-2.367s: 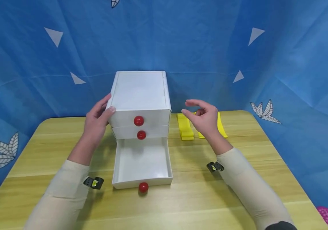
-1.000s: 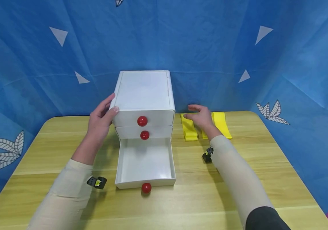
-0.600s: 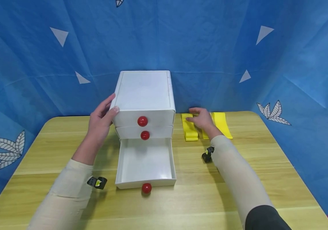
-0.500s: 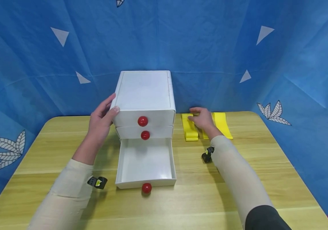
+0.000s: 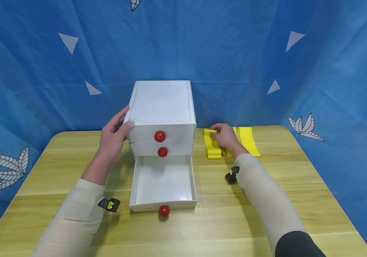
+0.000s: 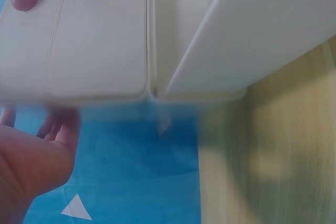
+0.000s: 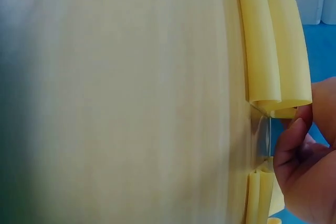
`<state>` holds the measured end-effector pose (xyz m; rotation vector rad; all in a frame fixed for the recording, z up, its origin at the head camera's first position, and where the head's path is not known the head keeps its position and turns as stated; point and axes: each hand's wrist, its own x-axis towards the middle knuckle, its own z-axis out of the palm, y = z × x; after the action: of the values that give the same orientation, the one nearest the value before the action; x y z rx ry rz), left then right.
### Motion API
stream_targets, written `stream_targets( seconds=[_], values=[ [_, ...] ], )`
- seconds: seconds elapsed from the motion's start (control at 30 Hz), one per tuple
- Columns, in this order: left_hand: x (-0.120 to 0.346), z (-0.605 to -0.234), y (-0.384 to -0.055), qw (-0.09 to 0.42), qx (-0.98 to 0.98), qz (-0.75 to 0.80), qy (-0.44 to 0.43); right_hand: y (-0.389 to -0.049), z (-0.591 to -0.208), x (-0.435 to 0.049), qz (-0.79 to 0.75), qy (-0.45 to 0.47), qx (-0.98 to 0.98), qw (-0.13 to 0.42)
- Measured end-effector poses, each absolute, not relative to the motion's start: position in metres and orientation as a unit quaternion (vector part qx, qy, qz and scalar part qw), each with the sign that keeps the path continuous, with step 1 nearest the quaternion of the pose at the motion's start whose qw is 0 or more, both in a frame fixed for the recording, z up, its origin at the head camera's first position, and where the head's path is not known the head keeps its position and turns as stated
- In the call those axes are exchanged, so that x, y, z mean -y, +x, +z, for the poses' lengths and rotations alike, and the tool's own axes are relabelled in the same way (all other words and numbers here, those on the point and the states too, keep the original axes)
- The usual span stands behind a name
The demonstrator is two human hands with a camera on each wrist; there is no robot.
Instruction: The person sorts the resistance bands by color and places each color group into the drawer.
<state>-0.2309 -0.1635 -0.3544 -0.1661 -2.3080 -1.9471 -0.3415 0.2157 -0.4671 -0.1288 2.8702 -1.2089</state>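
Note:
A white drawer cabinet (image 5: 161, 103) with red knobs stands at the back of the table. Its lowest drawer (image 5: 162, 182) is pulled out, with nothing in it; the two upper drawers are closed. My left hand (image 5: 112, 137) rests on the cabinet's left side, thumb at the front top corner; the left wrist view shows its fingers (image 6: 67, 127) against the side wall. To the right, my right hand (image 5: 226, 135) pinches the near side of a folded, smooth yellow strip (image 5: 212, 144) between thumb and fingers. In the right wrist view this strip (image 7: 289, 51) is looped into soft rolls.
More folded yellow material (image 5: 248, 141) lies just right of my right hand, partly behind it. The wooden table (image 5: 235, 221) reaches a blue patterned curtain (image 5: 235, 60) right behind the cabinet. The drawer juts toward me between my forearms.
My right hand has come down and forward from the air onto the left yellow strip, and its thumb and fingers have closed there. My left hand has stayed on the cabinet.

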Motion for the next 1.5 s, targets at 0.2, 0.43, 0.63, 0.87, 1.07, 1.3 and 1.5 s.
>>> stream_targets(
  seconds=[0.2,0.43,0.63,0.87,1.07,1.3,1.5],
  values=[
    [0.163,-0.354,-0.231,0.06,0.762,-0.642,-0.055,-0.334,-0.461,-0.215,-0.391,-0.042,-0.919,-0.006],
    [0.163,-0.355,-0.233,0.062,0.762,-0.643,-0.056,-0.325,-0.454,-0.217,-0.382,-0.045,-0.923,-0.022],
    [0.163,-0.354,-0.232,0.059,0.764,-0.64,-0.054,-0.316,-0.449,-0.219,-0.381,-0.063,-0.921,-0.043],
    [0.162,-0.354,-0.232,0.059,0.765,-0.64,-0.053,-0.299,-0.435,-0.221,-0.394,-0.066,-0.915,-0.053],
    [0.162,-0.355,-0.232,0.063,0.763,-0.641,-0.056,-0.285,-0.425,-0.221,-0.397,-0.065,-0.913,-0.063],
    [0.162,-0.356,-0.233,0.067,0.762,-0.641,-0.062,-0.265,-0.411,-0.222,-0.401,-0.065,-0.911,-0.064],
    [0.162,-0.355,-0.232,0.067,0.761,-0.643,-0.06,-0.251,-0.402,-0.226,-0.407,-0.074,-0.907,-0.085]
  ],
)
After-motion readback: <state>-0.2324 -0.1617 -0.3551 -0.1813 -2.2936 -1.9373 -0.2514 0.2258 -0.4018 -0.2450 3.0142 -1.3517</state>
